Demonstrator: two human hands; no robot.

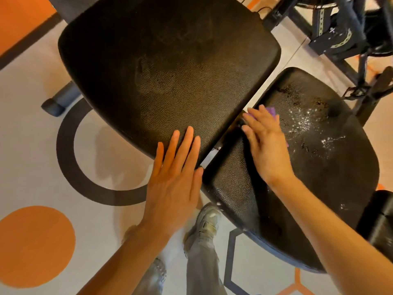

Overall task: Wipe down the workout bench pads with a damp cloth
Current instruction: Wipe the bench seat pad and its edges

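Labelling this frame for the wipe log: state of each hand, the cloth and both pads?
left hand: flat, fingers straight, resting on the back pad's near edge
right hand: flat, pressing the cloth onto the seat pad
purple cloth: mostly hidden under the right hand, corner showing
back pad: dull, smudged, no droplets visible
seat pad: wet, droplets scattered beyond the cloth
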